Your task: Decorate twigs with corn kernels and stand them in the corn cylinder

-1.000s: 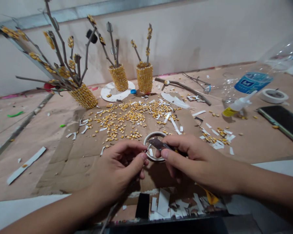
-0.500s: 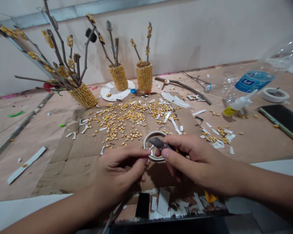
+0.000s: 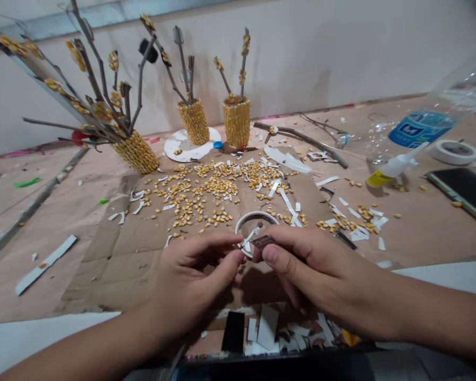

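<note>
My left hand (image 3: pixel 198 275) is closed in a pinch on a slim white stick-like piece (image 3: pixel 250 236) with a small brown tip; its exact kind is unclear. My right hand (image 3: pixel 313 264) pinches a dark flat piece with a slanted end, like a cutter blade (image 3: pixel 262 242), close beside the white piece. The rest of the blade is hidden in my fingers. Just beyond my fingertips, a roll of tape (image 3: pixel 238 226) lies on the cardboard (image 3: pixel 115 264). Loose corn kernels (image 3: pixel 218 188) and white paper scraps are scattered behind it.
Three corn-covered pots (image 3: pixel 237 124) holding twigs stand at the back, one (image 3: pixel 137 153) tilted. To the right are a plastic bottle (image 3: pixel 416 129), a glue bottle (image 3: pixel 392 169), another tape roll (image 3: pixel 456 152) and a phone (image 3: pixel 466 196). Paper scraps (image 3: pixel 267 325) lie along the front edge.
The white piece now sticks up more visibly from my left fingers. The blade in my right hand has turned and shows less of its length. The view has shifted slightly.
</note>
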`<state>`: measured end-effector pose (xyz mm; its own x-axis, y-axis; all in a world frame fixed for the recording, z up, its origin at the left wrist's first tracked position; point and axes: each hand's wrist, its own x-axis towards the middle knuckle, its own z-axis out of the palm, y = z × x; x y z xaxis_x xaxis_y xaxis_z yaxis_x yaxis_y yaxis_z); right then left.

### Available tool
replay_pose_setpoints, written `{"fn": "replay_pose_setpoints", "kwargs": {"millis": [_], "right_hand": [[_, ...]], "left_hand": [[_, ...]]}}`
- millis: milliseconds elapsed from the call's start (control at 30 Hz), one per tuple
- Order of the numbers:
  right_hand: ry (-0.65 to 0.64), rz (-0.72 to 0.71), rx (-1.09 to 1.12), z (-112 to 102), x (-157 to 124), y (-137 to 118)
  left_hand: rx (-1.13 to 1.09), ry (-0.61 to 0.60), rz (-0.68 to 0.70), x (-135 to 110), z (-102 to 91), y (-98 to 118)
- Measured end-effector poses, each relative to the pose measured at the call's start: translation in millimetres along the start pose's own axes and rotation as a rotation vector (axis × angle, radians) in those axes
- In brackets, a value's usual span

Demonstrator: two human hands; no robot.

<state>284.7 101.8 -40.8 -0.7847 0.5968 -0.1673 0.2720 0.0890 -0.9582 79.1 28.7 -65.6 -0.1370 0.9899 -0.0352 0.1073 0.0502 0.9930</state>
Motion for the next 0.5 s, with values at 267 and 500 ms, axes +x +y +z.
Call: {"fn": "replay_pose_setpoints", "kwargs": {"millis": [267,500], "right_hand": [[0.007,-0.031,-0.097,6.3,1.6,2.4],[0.021,-0.023,-0.084,10.3,2.3,1.7]], "left_hand": [[0.156,0.009,0.112,-3.0,-3.0,-0.2],[0.229,0.030,0.154,-1.0,-0.3,4.2]]}}
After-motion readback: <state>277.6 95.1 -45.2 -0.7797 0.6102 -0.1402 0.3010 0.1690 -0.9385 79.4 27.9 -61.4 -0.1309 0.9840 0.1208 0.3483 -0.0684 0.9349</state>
